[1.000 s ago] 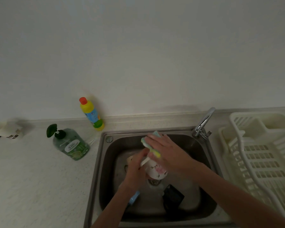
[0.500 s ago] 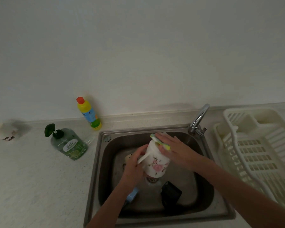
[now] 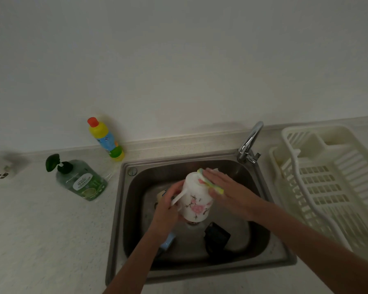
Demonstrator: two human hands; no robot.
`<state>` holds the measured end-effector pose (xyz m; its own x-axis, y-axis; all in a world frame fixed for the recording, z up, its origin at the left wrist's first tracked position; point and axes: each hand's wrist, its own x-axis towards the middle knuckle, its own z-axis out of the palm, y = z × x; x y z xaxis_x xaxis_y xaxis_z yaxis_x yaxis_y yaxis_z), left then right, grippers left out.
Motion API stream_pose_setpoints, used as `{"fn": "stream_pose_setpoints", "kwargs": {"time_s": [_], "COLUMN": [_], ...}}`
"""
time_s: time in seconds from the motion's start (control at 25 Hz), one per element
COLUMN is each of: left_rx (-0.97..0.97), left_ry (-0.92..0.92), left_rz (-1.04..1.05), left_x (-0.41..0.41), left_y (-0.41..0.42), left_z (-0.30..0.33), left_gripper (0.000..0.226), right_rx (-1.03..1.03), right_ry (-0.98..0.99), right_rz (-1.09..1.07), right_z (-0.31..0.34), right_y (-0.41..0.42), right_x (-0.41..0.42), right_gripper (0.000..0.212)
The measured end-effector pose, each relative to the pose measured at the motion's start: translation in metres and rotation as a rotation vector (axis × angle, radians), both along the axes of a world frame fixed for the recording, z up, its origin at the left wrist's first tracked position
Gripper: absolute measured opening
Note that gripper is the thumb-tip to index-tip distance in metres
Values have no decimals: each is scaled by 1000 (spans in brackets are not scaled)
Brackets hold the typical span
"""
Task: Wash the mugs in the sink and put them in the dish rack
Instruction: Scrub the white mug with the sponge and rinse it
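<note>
A white mug with a pink flower print (image 3: pixel 197 200) is held upside down and tilted over the steel sink (image 3: pixel 261 254). My left hand (image 3: pixel 166 211) grips it by the handle side. My right hand (image 3: pixel 227 190) presses a yellow-green sponge (image 3: pixel 210 181) flat against the mug's upper right side. On the sink floor lie a black mug (image 3: pixel 217 238) and a blue mug (image 3: pixel 168 241), the blue one mostly hidden under my left forearm. The white dish rack (image 3: pixel 331 183) stands to the right of the sink with nothing in it.
A chrome tap (image 3: pixel 250 143) rises at the sink's back right corner. A green soap dispenser (image 3: pixel 81 179) and a yellow bottle with a red cap (image 3: pixel 105 139) stand on the counter to the left. A white object (image 3: pixel 0 169) sits at the far left edge.
The mug has been lifted and turned so its base points up and away. My right hand with the sponge has slid from the top onto the mug's right side.
</note>
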<state>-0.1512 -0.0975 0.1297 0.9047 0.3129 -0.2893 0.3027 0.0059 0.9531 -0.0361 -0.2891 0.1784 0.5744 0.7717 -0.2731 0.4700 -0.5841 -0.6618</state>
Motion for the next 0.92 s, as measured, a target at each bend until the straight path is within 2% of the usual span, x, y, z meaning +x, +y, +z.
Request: {"fn": "stream_pose_setpoints", "kwargs": {"time_s": [0.16,0.24,0.36,0.44,0.48,0.64,0.72,0.84,0.92], "left_rx": [63,177,325,236,188,116,134,65,-13], "left_ry": [-1,-12,-57,-35,-10,25,13,-8,-13], "left_rz": [-26,-72,-124,-78,-47,2,-24,-7,64], "left_x": [2,7,10,10,8,4,5,4,1], "left_y": [-14,-19,-21,-19,-18,-20,-27,-25,-15], "left_z": [0,-2,-3,1,2,0,2,10,16], "left_gripper": [59,54,51,53,56,53,48,55,58], "right_rx": [2,-22,17,52,40,-14,6,28,35], "right_ry": [-239,-290,-106,66,80,-182,-258,5,44], "right_rz": [110,126,68,-39,-48,170,186,55,44], "right_z": [0,6,10,8,7,5,10,17,14], "right_y": [3,8,1,-9,-13,-3,13,9,-6], "right_x": [-14,-1,12,13,10,-14,-8,15,15], "right_gripper": [62,61,57,56,56,60,57,52,54]}}
